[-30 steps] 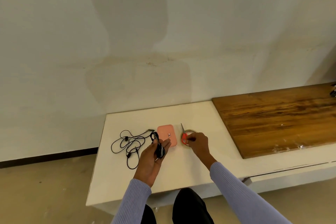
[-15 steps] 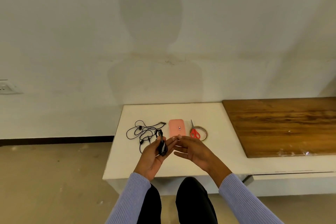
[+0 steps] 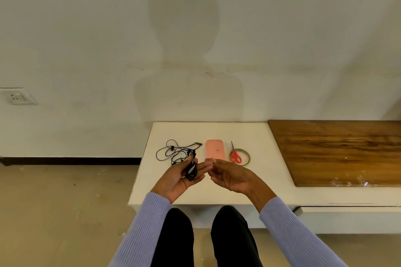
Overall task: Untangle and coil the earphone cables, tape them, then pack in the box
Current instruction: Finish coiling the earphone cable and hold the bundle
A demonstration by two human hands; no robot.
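Your left hand [image 3: 180, 176] is held palm up over the near half of the white table [image 3: 217, 191], with the thumb pressing a coiled black earphone bundle [image 3: 191, 168] down into the palm and the fingers curled loosely beneath it. Your right hand [image 3: 233, 176] hangs just beside it, fingers relaxed and slightly bent, holding nothing; its fingertips [image 3: 210, 161] come close to those of the left hand, and you cannot tell whether they touch. Behind the left hand a second, loose earphone cable [image 3: 171, 151] lies spread in tangled loops on the tabletop, reaching close to the table's left edge and with its plug pointing right toward the pink box [image 3: 214, 149]. That box lies flat and closed, just beyond your fingertips and near the middle of the table's width. To its right, a little apart, the red-handled scissors [image 3: 235, 155] rest across the tape roll [image 3: 247, 157], blades pointing away from you. Right of the tape there is a strip of bare white surface before the wooden board [image 3: 338, 151], whose left edge runs from the wall toward you. The near stretch of the table, beneath and to the right of your hands, lies bare to the front edge, which sits just above your knees. The back edge of the table meets the wall [image 3: 195, 50].
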